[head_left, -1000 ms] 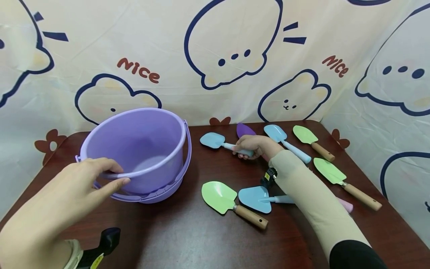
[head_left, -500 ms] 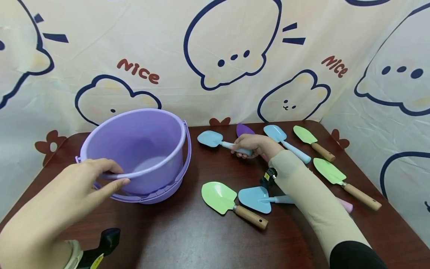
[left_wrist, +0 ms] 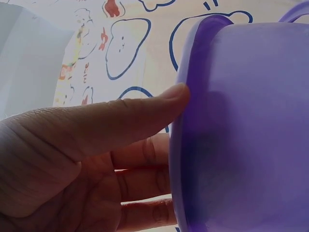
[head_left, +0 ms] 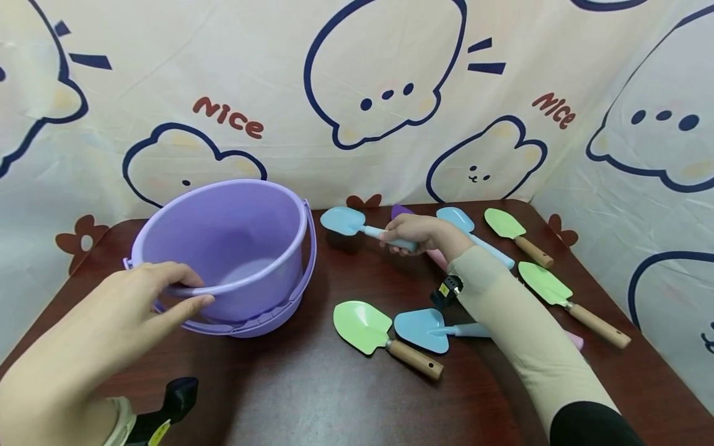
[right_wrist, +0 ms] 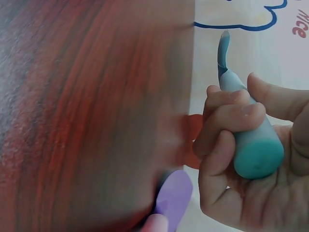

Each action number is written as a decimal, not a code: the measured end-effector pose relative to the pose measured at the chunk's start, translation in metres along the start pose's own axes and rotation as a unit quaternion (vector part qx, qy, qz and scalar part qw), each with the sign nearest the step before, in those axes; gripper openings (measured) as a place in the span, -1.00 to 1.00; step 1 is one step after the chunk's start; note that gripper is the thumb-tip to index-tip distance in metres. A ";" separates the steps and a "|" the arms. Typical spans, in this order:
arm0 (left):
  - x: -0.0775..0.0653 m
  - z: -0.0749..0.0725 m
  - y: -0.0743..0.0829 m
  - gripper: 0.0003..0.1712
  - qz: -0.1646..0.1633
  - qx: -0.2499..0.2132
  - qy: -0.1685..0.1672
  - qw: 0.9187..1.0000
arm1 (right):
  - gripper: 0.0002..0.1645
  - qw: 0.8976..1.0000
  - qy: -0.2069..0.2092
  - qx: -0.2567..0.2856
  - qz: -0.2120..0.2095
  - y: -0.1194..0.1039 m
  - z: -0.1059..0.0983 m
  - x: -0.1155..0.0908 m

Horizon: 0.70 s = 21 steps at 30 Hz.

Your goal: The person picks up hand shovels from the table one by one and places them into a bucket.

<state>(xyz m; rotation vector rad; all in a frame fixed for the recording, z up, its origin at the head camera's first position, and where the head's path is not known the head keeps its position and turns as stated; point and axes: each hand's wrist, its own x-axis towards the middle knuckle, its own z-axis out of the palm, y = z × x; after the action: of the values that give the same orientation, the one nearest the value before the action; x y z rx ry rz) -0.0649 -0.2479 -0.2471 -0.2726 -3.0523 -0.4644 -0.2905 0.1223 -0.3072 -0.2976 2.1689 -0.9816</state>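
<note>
At the left of the head view, the left hand (head_left: 147, 303) pinches the near rim of a purple bucket (head_left: 256, 301), thumb outside and fingers curled over to the inside, probably to steady it where it stands upright. Its swing handle (head_left: 264, 316) hangs down around the front, which leaves the wide mouth uncovered. Near the upper centre, the right hand (head_left: 421, 233) grasps a light-blue trowel (head_left: 372, 232), its fingers wrapped around the handle; holding it there leaves the blade free, pointing left toward the bucket. A dark shadow below suggests that the blade is off the bench (head_left: 307, 390). A purple-bladed trowel (right_wrist: 176, 193) lies just behind and below that hand, partly hidden. The others seem spread out so that each handle can be reached: a second blue trowel (head_left: 491, 249) and a small green trowel (head_left: 504, 224) at upper right, a longer green trowel (head_left: 546, 284) below them, and a front green trowel (head_left: 362, 325) beside a front blue trowel (head_left: 421, 330) at lower centre. A pink handle (head_left: 574, 339) pokes out past the right forearm. The bench is dark reddish-brown and grained, with a pale sheen at lower centre; behind it hangs a cream cloth (head_left: 279, 62) printed with navy cartoon outlines and "Nice" in red-brown.
</note>
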 end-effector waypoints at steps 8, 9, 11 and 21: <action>0.000 -0.001 0.000 -0.75 -0.002 -0.003 -0.002 1.000 | -0.52 1.000 0.008 0.010 -0.016 -0.009 -0.004 -0.006; 0.000 -0.001 0.000 -0.75 0.000 -0.002 -0.001 1.000 | -0.52 1.000 0.007 0.010 -0.018 -0.010 -0.004 -0.007; 0.000 -0.001 0.000 -0.75 -0.001 -0.003 -0.002 1.000 | -0.53 1.000 0.007 0.010 -0.023 -0.012 -0.004 -0.008; 0.000 -0.001 0.000 -0.74 0.003 0.000 0.002 1.000 | -0.65 0.999 0.011 0.010 -0.040 -0.021 -0.001 -0.017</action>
<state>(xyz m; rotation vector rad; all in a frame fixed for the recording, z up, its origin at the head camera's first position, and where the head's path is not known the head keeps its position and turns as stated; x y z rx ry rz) -0.0648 -0.2479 -0.2461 -0.2798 -3.0479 -0.4628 -0.2812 0.1166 -0.2824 -0.3676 2.1799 -1.0552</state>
